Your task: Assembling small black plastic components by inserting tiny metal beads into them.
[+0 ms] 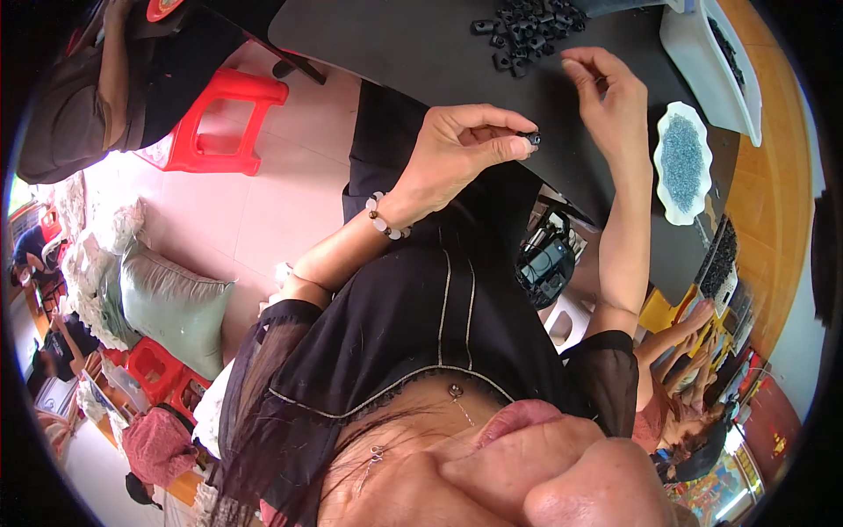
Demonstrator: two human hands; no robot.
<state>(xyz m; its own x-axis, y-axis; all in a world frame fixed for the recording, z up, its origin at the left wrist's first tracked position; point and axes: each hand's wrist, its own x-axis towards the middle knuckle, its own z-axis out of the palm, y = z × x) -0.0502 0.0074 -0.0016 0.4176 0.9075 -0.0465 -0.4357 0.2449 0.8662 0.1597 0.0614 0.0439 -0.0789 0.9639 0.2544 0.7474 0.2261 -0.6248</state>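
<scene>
So, the left hand (465, 145) has its grip pinched on one small black part (534, 138), held near the tabletop (386, 44). The right hand (616, 104) has its fingertips close together by the pile of black parts (531, 31), can't tell if it's caught anything. Seems that one piece is mid-work; whether the pile's done or left isn't clear.

Small parts (531, 33) black — tabletop (386, 39) dark grey, dish (683, 216) white, stool (237, 85) bright red.

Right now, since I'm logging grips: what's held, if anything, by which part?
The left hand pinches a small black piece, apparently by its left end; whether the right hand holds anything is unclear.
</scene>
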